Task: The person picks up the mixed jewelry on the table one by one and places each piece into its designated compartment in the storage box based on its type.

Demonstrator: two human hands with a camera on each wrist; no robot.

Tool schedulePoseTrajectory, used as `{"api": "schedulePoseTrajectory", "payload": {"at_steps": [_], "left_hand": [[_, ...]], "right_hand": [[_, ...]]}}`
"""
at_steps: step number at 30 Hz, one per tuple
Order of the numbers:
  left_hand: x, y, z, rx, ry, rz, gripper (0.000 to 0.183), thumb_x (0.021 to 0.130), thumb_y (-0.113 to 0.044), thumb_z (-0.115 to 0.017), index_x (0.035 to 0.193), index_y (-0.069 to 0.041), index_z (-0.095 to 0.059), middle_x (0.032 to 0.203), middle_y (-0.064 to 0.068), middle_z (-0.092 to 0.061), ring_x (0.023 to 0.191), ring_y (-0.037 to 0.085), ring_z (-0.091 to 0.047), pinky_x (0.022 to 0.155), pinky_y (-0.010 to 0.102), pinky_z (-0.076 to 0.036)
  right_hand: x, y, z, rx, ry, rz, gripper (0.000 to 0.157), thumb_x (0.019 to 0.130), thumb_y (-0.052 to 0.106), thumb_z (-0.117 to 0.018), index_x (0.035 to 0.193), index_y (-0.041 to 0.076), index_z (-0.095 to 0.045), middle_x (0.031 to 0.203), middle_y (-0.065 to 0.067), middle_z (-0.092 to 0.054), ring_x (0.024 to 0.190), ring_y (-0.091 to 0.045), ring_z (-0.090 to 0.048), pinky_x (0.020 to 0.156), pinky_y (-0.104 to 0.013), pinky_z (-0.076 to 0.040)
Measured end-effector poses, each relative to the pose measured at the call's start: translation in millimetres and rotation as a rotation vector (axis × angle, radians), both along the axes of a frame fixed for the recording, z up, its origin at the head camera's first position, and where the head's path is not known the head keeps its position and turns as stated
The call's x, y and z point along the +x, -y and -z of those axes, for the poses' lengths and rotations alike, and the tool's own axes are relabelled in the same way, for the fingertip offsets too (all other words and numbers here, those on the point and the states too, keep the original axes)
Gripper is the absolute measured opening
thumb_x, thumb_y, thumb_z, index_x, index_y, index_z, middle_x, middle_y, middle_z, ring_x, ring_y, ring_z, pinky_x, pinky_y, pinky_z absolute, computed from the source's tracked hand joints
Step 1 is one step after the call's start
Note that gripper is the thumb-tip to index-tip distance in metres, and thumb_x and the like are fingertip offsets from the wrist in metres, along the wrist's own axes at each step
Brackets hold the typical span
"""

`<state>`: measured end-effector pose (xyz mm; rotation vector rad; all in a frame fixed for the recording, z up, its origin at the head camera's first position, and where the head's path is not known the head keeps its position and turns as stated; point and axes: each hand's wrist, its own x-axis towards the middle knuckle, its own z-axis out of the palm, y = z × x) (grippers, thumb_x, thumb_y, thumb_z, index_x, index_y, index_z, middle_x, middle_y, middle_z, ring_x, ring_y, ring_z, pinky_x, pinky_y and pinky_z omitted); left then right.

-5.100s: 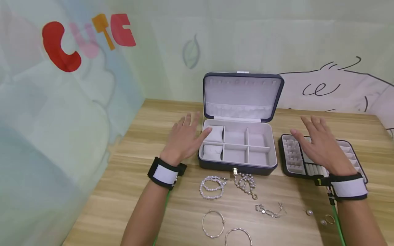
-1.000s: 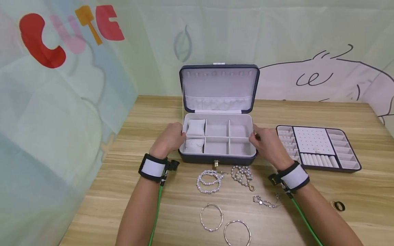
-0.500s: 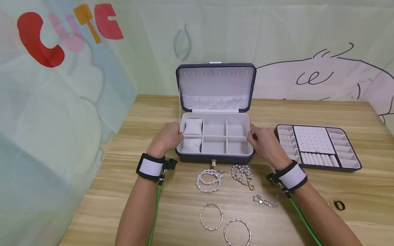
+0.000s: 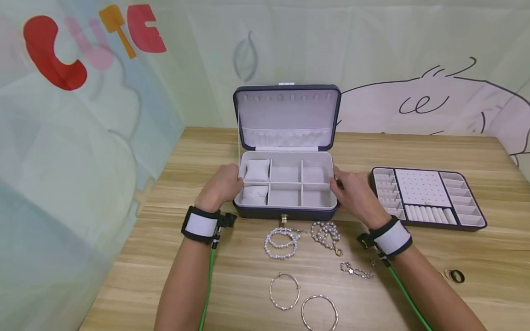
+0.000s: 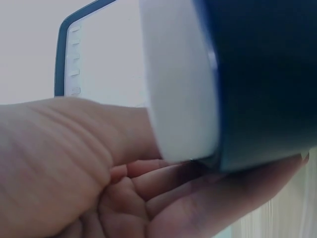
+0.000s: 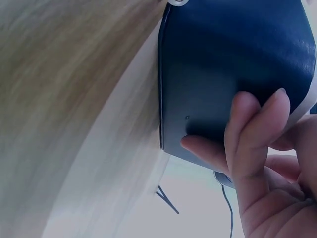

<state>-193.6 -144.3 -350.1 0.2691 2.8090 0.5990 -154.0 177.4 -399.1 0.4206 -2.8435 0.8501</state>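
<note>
A navy jewelry box (image 4: 261,213) stands with its lid raised in the head view, its pale inside split into several compartments. White cushions (image 4: 257,171) fill the two left ones. My left hand (image 4: 221,185) grips the box's left side. In the left wrist view its thumb goes behind the pale rim, with fingers beneath the dark wall (image 5: 267,89). At the opposite end, my right hand (image 4: 355,193) holds the right side, thumb at the rim. The right wrist view shows that hand's fingers (image 6: 255,129) along the dark outer wall (image 6: 198,84).
To the right lies a divided jewelry tray (image 4: 422,188) with ring rolls. Pearl strands (image 4: 281,243), a beaded necklace (image 4: 325,235), a star bracelet (image 4: 356,271) and two bangles (image 4: 319,296) lie in front of the box. A black ring (image 4: 457,276) sits beyond my right forearm.
Earlier my hands were spread open, the right one over the tray. Then they took hold of the box's sides, and the box has since slid slightly left with them.
</note>
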Motion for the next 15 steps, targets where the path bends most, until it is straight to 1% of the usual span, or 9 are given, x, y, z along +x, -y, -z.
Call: {"api": "schedulePoseTrajectory", "payload": {"at_steps": [5, 9, 15], "left_hand": [[-0.4, 3.4, 0.5, -0.009, -0.021, 0.002, 0.025, 0.098, -0.006, -0.047, 0.077, 0.000, -0.058, 0.071, 0.009, -0.052, 0.057, 0.019, -0.049, 0.047, 0.027, -0.038], [-0.8, 6.7, 1.3, -0.012, -0.028, 0.005, 0.024, 0.097, -0.006, -0.047, 0.078, 0.001, -0.059, 0.072, 0.010, -0.052, 0.058, 0.020, -0.050, 0.048, 0.027, -0.039], [-1.5, 10.2, 0.8, -0.016, -0.031, 0.000, 0.022, 0.097, -0.006, -0.047, 0.079, 0.001, -0.059, 0.071, 0.009, -0.053, 0.059, 0.020, -0.050, 0.049, 0.028, -0.039]], "right_hand": [[0.6, 1.2, 0.7, -0.015, 0.000, -0.020, 0.044, 0.104, 0.013, -0.052, 0.141, -0.011, -0.053, 0.078, -0.020, -0.071, 0.048, -0.011, -0.058, 0.041, -0.024, -0.044], [0.9, 2.0, 1.6, -0.018, -0.009, -0.039, 0.044, 0.104, 0.014, -0.053, 0.141, -0.010, -0.052, 0.078, -0.018, -0.072, 0.047, -0.008, -0.057, 0.042, -0.023, -0.045], [1.2, 2.9, 2.1, -0.036, 0.021, -0.053, 0.047, 0.105, 0.014, -0.052, 0.145, -0.010, -0.048, 0.073, -0.014, -0.070, 0.045, -0.006, -0.056, 0.042, -0.023, -0.044]]}}
